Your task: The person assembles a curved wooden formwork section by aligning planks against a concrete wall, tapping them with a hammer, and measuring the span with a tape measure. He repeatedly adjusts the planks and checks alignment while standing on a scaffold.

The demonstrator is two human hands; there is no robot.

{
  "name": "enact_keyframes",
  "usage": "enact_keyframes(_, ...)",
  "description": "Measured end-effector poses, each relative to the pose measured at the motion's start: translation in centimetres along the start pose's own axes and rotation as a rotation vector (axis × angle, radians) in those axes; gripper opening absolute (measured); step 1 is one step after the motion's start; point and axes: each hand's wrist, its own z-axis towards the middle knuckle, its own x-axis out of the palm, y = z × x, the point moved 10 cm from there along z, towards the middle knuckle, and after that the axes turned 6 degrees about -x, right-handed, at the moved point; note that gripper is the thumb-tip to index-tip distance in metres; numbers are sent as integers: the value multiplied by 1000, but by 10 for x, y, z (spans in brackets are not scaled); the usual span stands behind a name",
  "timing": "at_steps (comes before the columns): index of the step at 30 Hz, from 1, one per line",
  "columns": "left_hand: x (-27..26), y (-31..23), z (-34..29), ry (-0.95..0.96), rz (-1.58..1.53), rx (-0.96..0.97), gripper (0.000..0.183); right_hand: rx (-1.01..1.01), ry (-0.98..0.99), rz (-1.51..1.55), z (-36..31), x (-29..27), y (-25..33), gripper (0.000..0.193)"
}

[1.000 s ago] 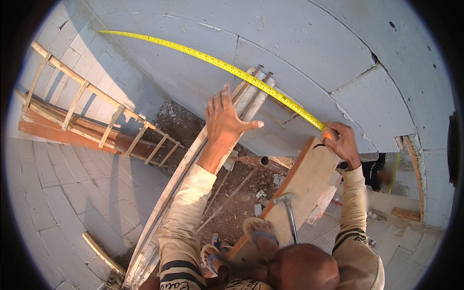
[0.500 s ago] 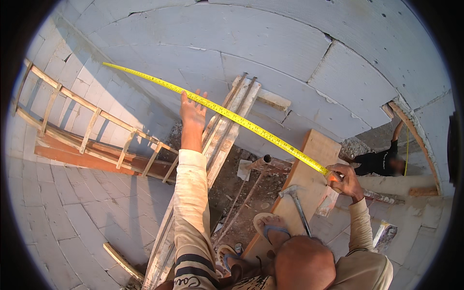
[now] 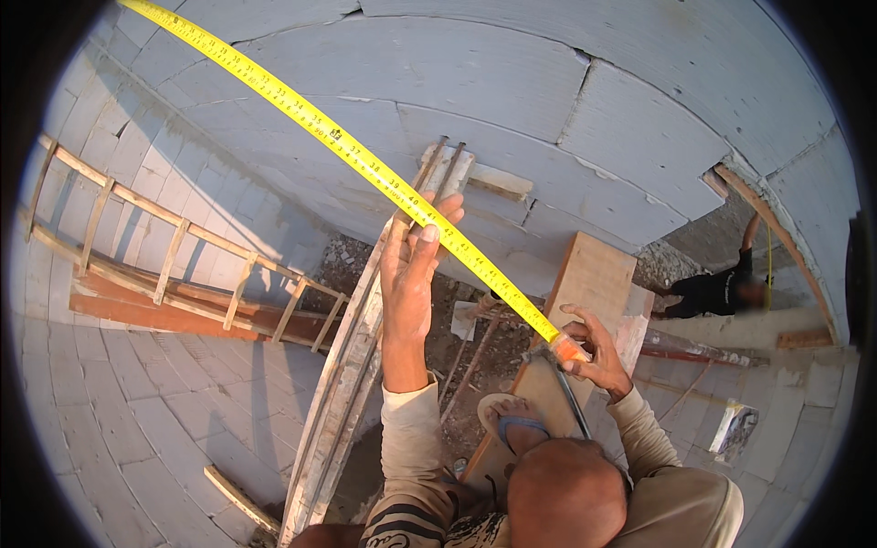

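Observation:
A long yellow tape measure blade (image 3: 315, 128) slants from the upper left rim down to its orange case (image 3: 568, 348). My right hand (image 3: 603, 356) is closed around that case, with some fingers raised. Partway along, my left hand (image 3: 408, 292) grips the blade, its thumb at the near edge and its fingers reaching behind to the far edge. The blade's free end is out of view. Just below the case a hammer (image 3: 571, 402) lies on a wooden board (image 3: 594, 274), its head mostly hidden behind the case and blade.
A wooden ladder (image 3: 171, 260) leans at the left. Long pale beams (image 3: 343, 402) run beneath my left arm. A block wall (image 3: 493, 82) rises ahead. My sandalled foot (image 3: 516, 425) rests on the board. Below right, another person in black (image 3: 717, 292) is beside an opening.
My left hand has come right and nearer, its fingers closing on the blade. My right hand has shifted left with the case. The blade's far end has swung up out of view.

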Motion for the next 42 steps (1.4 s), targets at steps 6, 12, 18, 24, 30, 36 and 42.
enact_keyframes(6, -41, -45, -3, -299, 187, 187, 71, -239, -123, 98, 32, 24, 29, 98)
enact_keyframes(12, -67, -101, -16, -446, 429, 288, 63, -188, -354, 56, 19, -18, 16, 85)
enact_keyframes(18, -53, -181, -13, -306, 801, 441, 49, -144, -496, -455, -12, -70, 0, 73)
enact_keyframes(24, -68, -213, -37, -98, 1445, 64, 43, 109, -432, -1031, -10, -105, -47, 76)
enact_keyframes(30, -137, -232, -224, -247, 1484, -199, 36, 199, -296, -1210, 11, -109, -87, 79)
enact_keyframes(36, -213, -85, -467, -856, 885, -960, 49, 232, -276, -1256, 5, -112, -93, 81)
enact_keyframes(42, -119, 52, -591, -863, 494, -1194, 44, -192, -266, -1239, 46, -73, -40, 68)
